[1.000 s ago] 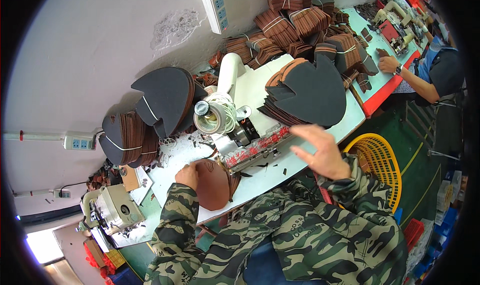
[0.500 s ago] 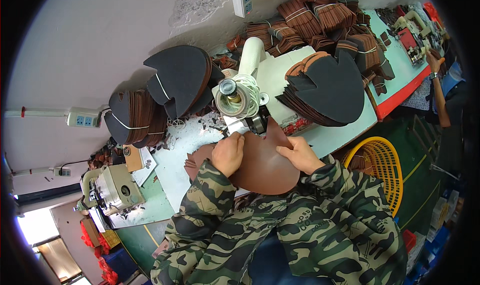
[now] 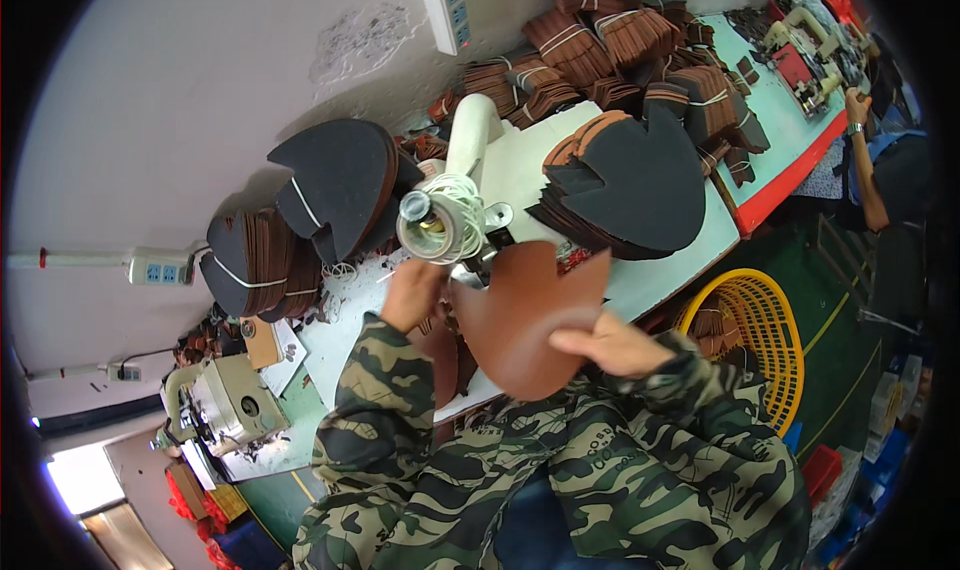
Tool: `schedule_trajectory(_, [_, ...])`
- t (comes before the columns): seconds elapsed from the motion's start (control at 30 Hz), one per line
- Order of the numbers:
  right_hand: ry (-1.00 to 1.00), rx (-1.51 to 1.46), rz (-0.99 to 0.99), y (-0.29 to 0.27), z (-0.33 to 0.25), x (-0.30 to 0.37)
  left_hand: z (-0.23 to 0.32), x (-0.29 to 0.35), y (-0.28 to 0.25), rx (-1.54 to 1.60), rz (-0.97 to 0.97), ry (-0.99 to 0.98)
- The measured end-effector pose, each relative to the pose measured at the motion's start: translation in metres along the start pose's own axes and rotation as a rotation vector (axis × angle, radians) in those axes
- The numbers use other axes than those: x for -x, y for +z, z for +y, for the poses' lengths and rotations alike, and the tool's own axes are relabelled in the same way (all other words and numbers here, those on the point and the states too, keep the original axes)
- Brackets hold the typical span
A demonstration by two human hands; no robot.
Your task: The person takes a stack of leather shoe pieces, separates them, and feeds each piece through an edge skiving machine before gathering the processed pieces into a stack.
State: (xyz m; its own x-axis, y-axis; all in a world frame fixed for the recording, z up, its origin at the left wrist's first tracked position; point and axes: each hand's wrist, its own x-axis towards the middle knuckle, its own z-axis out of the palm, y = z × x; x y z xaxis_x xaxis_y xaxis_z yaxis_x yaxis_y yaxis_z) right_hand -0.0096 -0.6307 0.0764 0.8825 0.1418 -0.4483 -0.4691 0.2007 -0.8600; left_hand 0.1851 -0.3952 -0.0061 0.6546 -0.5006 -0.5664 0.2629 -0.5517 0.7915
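A brown leather piece (image 3: pixel 525 320) with a notched upper edge is held up in front of the machine. My right hand (image 3: pixel 615 345) grips its right side, thumb on top and the other fingers hidden beneath. At its left edge is my left hand (image 3: pixel 413 295), close to the machine head; its fingers are bent and partly hidden, so its hold is unclear. A white bench machine (image 3: pixel 470 140) with a coil of pale cable stands behind the piece. More brown leather pieces (image 3: pixel 435 355) lie below my left hand on the bench edge.
A stack of dark notched pieces (image 3: pixel 640 185) sits on the machine's right side. Tied bundles (image 3: pixel 345 185) stand to the left, others (image 3: pixel 640 35) at the back. A yellow basket (image 3: pixel 790 350) stands at the right. Another person's hand (image 3: pixel 857 105) is at the far right.
My left hand has come off the leather's face and moved left toward the machine head. My right hand has turned and tilted the leather piece. The whole view has shifted slightly.
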Motion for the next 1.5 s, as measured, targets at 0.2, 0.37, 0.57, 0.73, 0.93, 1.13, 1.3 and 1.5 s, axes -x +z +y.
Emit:
schedule_trajectory(0.2, [-0.794,0.787,0.866,-0.071,-0.063,0.041,-0.092,0.031,-0.047,-1.292,-0.004,-0.226])
schedule_trajectory(0.37, [-0.566,1.375,0.701,-0.065,-0.035,-0.004,-0.121,0.047,-0.037,-1.169,0.329,-0.044])
schedule_trajectory(0.57, [-1.076,0.752,0.445,0.04,-0.104,-0.061,-0.122,0.049,-0.03,-1.168,0.433,-0.043])
schedule_trajectory(0.73, [-0.842,0.603,0.093,0.038,-0.117,-0.103,-0.106,0.053,-0.027,-1.242,0.479,0.329])
schedule_trajectory(0.93, [-0.961,0.699,0.299,0.04,-0.116,-0.092,-0.004,0.087,-0.016,-0.464,-0.362,0.107])
schedule_trajectory(1.13, [-0.057,0.316,-0.166,-0.01,-0.035,-0.029,0.037,0.102,0.014,-0.078,-0.082,0.348])
schedule_trajectory(1.3, [0.053,0.071,0.075,-0.018,0.061,-0.041,0.017,0.066,0.051,-0.187,0.19,0.359])
schedule_trajectory(1.5, [-0.068,0.382,0.201,-0.013,0.048,-0.057,0.02,0.037,0.045,-0.536,0.211,0.119])
